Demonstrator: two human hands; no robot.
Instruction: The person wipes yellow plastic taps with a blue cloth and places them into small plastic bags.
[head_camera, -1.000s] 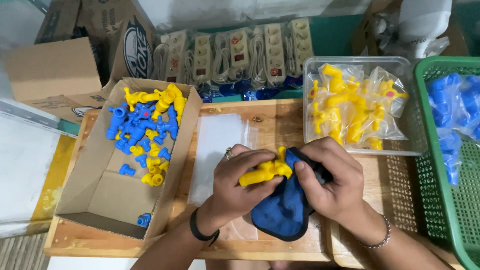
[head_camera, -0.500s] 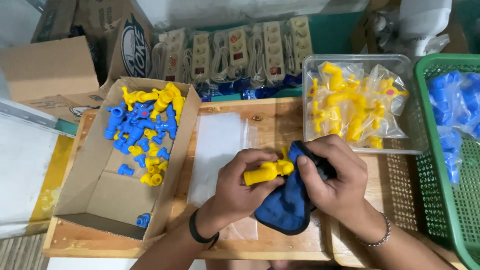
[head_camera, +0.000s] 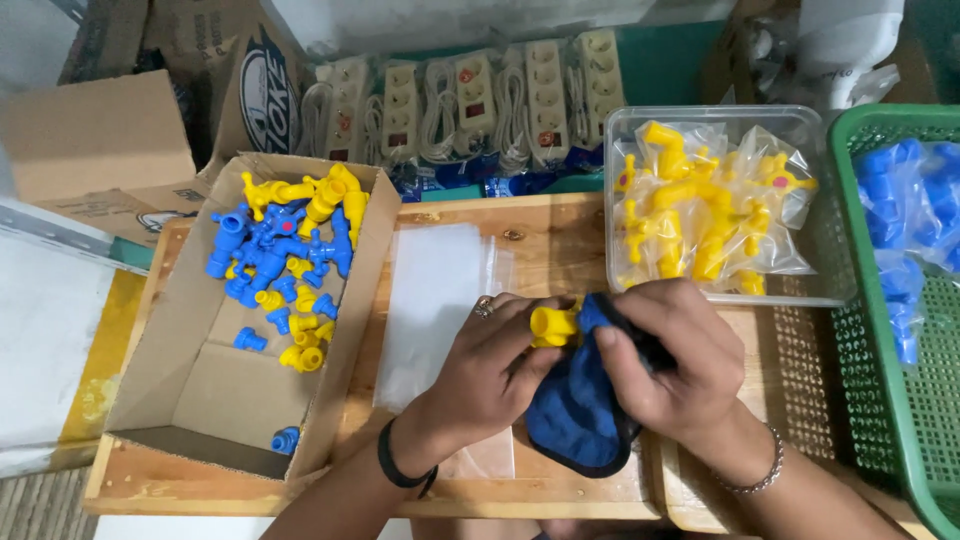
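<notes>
Far out to the left of the hands, a cardboard box sits on the wooden worktop, with loose blue and yellow plastic taps heaped at its far end. Just beside the left hand, on its outer side, a clear plastic bag lies flat on the wood.

The left hand is curled around a yellow tap, fingers and thumb pinching its body so the open round end points toward the right hand. The right hand is closed over a dark blue cloth, pressing a fold of it against the tap while the rest hangs down between the wrists. By the look of it, this is the wiping step, with the tap held between both hands above the middle of the worktop.

Beyond the right hand stands a clear tub of bagged yellow taps, and farther right a green basket of bagged blue ones. A row of power strips lies beyond the worktop.

The next move likely calls for a firm grip while the tap is turned within the cloth.
</notes>
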